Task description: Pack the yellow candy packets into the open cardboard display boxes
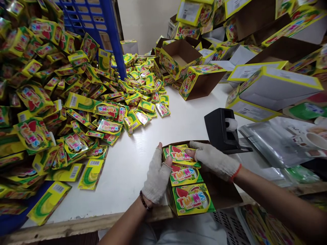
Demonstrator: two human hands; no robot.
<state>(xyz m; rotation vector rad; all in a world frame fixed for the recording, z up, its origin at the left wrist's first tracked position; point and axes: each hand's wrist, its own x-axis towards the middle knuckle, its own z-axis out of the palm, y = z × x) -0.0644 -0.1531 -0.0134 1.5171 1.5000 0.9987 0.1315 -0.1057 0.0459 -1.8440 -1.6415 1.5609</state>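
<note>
An open display carton [222, 190] with a brown inside sits at the table's front edge. Yellow-green TWINS boxes [192, 200] lie in a column along its left side. My left hand [155, 177], in a white fingerless glove, is closed around the carton's left wall, thumb bent over the inner edge beside the far boxes. My right hand [217, 160], gloved the same way, reaches over the far right rim. Its thumb presses on the farthest TWINS box [178, 154], whose far edge the fingers partly cover. The fingertips of both hands are partly hidden.
A large heap of small TWINS boxes [74, 143] covers the left, beside a blue plastic crate [112, 34]. Empty display cartons [201, 80] are piled at back right. A black tape dispenser [219, 129] stands near my right hand, with clear plastic bags [270, 139] beyond.
</note>
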